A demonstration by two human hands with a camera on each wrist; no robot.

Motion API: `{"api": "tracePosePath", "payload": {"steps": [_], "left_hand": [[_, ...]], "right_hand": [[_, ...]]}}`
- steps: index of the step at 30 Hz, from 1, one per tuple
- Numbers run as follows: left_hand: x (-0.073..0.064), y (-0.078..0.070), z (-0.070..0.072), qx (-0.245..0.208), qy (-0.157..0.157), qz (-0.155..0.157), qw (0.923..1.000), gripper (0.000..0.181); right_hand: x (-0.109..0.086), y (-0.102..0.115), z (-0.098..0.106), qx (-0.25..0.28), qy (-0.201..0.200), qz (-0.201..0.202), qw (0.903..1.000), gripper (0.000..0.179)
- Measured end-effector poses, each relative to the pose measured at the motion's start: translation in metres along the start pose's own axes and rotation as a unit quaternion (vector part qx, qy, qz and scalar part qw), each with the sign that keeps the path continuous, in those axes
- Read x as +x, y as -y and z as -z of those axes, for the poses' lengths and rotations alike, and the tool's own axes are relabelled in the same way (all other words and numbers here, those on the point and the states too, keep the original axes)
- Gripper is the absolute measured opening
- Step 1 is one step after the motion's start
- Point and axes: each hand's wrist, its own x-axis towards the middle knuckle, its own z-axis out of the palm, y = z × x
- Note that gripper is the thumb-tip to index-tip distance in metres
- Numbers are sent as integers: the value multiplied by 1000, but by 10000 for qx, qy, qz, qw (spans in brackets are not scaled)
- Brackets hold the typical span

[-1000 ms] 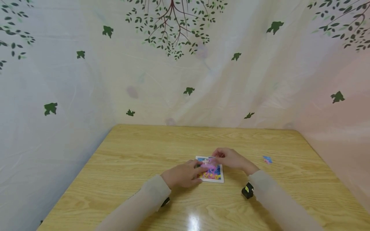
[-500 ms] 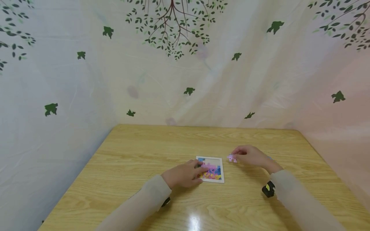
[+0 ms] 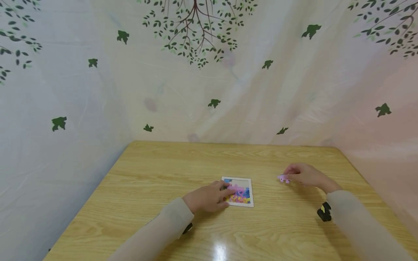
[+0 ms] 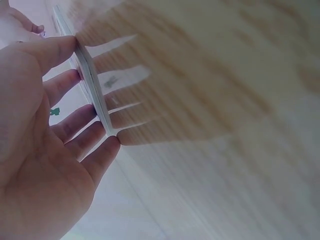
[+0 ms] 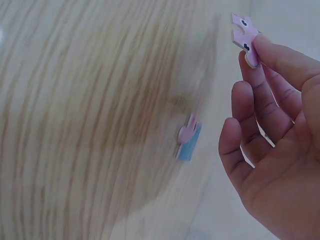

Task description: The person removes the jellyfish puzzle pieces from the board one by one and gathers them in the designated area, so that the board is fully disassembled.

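Observation:
A small jigsaw puzzle in a white frame lies flat on the table, with a pink, blue and yellow picture and a bare strip along its top. My left hand rests on the frame's left side, fingers fairly straight; in the left wrist view the fingertips touch the frame's edge. To the right, my right hand pinches a pink puzzle piece with two printed eyes between thumb and index finger, above the table. A second piece, blue and pink, lies on the tabletop near that hand; the head view hides it behind the hand.
The wooden table has rounded far corners. Behind and beside it hangs a pale curtain printed with leaves and branches. A black wrist camera sits under the right sleeve.
My right hand has lifted the pink piece out of the puzzle's upper part and carried it to the right, over toward the loose blue piece. The left hand has stayed in place.

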Motion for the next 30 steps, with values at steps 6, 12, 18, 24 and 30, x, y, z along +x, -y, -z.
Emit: {"api": "tracePosePath", "payload": {"steps": [6,12,18,24,30], "left_hand": [[0,-1,2,-10,-3,-11,10000,55],[1,-1,1,89,-21,-21,10000,55],[1,0,-1,145,-9,17,9999,55],[1,-1,-1,55,17,40,10000,55],[0,-1,1,0,17,37,10000,55]], "right_hand": [[-2,-15,3,-123,5,-99,9999,22],[-2,-22,2,-213,-39,-392,9990,21],[-1,-21,4,-259,-30,-386,9989,21],[0,-19,5,-149,3,-448,9989,18],[2,-21,4,-196,-54,-502,9985,17]]}}
